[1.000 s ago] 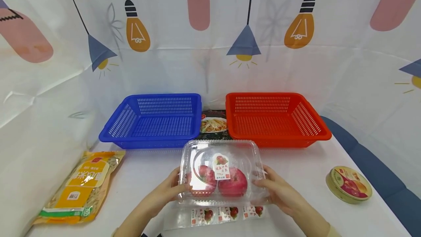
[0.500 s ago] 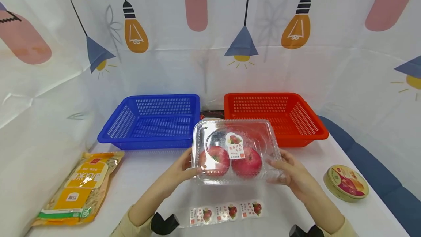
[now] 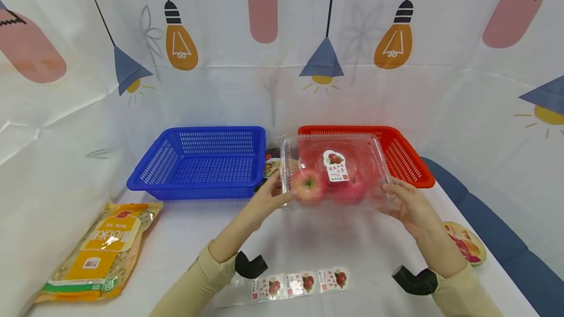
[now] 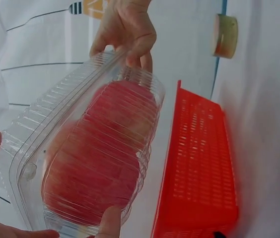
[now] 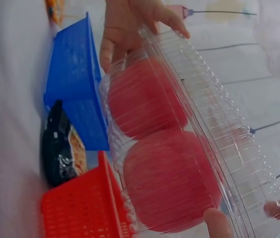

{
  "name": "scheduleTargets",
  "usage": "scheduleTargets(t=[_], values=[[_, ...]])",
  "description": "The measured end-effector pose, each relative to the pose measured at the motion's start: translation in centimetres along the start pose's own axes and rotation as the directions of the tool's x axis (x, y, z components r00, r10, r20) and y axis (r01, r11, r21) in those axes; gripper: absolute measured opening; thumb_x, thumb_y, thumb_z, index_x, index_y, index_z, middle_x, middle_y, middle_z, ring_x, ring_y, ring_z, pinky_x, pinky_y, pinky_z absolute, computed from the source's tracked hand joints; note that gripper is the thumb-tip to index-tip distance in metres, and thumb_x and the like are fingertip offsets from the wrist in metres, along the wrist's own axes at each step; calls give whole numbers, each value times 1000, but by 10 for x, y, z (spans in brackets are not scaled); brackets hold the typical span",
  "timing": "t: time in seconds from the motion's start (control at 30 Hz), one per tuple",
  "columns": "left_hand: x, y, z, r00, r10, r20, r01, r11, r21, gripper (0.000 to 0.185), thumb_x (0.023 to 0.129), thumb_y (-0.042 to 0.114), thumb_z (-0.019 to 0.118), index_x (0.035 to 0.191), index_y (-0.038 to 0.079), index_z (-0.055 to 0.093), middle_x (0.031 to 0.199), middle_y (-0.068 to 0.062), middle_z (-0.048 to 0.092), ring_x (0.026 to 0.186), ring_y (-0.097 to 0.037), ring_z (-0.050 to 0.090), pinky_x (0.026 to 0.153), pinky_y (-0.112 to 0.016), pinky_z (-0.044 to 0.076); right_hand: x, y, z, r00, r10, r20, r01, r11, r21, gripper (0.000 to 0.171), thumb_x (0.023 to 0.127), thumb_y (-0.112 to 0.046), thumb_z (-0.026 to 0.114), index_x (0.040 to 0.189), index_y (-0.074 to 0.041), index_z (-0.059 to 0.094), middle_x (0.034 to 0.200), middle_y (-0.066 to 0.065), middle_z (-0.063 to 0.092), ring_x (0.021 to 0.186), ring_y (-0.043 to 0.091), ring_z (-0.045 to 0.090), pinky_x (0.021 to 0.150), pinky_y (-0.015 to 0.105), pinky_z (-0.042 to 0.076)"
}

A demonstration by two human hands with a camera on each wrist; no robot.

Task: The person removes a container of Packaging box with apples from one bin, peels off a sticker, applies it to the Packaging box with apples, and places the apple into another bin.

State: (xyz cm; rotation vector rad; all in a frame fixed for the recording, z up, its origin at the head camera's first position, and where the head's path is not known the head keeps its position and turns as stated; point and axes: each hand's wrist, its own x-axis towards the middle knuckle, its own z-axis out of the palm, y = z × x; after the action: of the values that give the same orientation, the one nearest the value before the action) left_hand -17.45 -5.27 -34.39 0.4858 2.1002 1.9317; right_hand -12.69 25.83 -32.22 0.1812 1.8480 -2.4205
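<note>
I've got the clear plastic clamshell box with two red apples (image 3: 337, 172) pinched at both ends, left hand (image 3: 270, 198) on the left edge, right hand (image 3: 407, 204) on the right, fingers curled round the rims. It's in the air right of centre frame, just in front of the red slotted plastic basket (image 3: 407, 158), with the blue slotted plastic basket (image 3: 198, 160) at centre left. My tip: keep it level so the apples don't roll, grip the rims lightly so the lid doesn't pop, and clear the basket's near wall.
</note>
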Motion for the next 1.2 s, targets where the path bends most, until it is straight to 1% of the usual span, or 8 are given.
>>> scheduleTargets(t=[0.2, 0.3, 0.47, 0.67, 0.87, 1.03, 1.1, 1.2], values=[[24, 6, 8, 999, 31, 13, -31, 998, -61, 57, 90, 14, 58, 141, 15, 33, 137, -19, 41, 118, -33, 48, 88, -43, 48, 14, -17, -11, 1000, 24, -1, -24, 987, 156, 15, 90, -19, 58, 84, -21, 72, 95, -11, 61, 90, 7, 55, 74, 29, 52], [36, 8, 11, 998, 49, 26, -47, 995, -90, 55, 92, 18, 57, 141, 16, 34, 140, -17, 39, 123, -32, 44, 91, -43, 47, 24, -24, -16, 999, 36, -11, -32, 972, 231, 8, 89, -16, 59, 94, -17, 66, 101, -9, 56, 90, 9, 55, 72, 31, 55], [49, 9, 14, 996, 82, 24, -79, 990, -113, 53, 95, 25, 51, 143, 14, 33, 143, -15, 37, 126, -31, 41, 95, -43, 43, 41, -36, -21, 992, 113, -64, -91, 956, 277, 38, 87, -17, 63, 115, -21, 39, 104, -8, 51, 84, 11, 59, 71, 31, 55], [59, 0, 15, 998, 49, -30, -53, 986, -155, 55, 96, 32, 45, 143, 7, 32, 143, -14, 36, 127, -32, 40, 100, -47, 38, 60, -41, -32, 971, 212, -113, -165, 930, 327, 45, 83, -21, 69, 116, -22, 39, 92, -5, 57, 80, 13, 61, 72, 29, 55], [73, -20, 17, 991, -79, -107, 64, 989, -135, 58, 95, 28, 46, 144, 6, 27, 144, -20, 32, 127, -37, 37, 101, -52, 35, 88, -45, -47, 954, 276, -119, -204, 886, 415, 46, 83, -17, 68, 115, -20, 36, 81, 0, 61, 74, 16, 65, 72, 32, 55], [81, -30, 24, 961, -238, -138, 211, 959, -189, 64, 93, 26, 49, 147, 9, 18, 147, -19, 26, 127, -39, 36, 100, -51, 36, 107, -45, -53, 935, 323, -147, -239, 879, 413, 50, 82, -15, 69, 117, -21, 35, 89, -1, 55, 76, 16, 63, 75, 34, 54], [85, -34, 26, 950, -272, -150, 237, 947, -219, 66, 92, 25, 50, 147, 9, 16, 146, -20, 28, 125, -40, 38, 99, -51, 37, 112, -43, -55, 932, 325, -160, -241, 886, 397, 43, 82, -17, 70, 114, -20, 43, 95, -1, 51, 82, 15, 60, 77, 32, 53], [89, -38, 29, 941, -301, -158, 257, 934, -246, 69, 91, 22, 51, 147, 8, 13, 141, -21, 33, 120, -40, 42, 97, -50, 39, 115, -38, -58, 937, 309, -164, -234, 901, 366, 17, 82, -21, 70, 96, -15, 61, 99, -3, 50, 89, 13, 55, 78, 30, 53]])
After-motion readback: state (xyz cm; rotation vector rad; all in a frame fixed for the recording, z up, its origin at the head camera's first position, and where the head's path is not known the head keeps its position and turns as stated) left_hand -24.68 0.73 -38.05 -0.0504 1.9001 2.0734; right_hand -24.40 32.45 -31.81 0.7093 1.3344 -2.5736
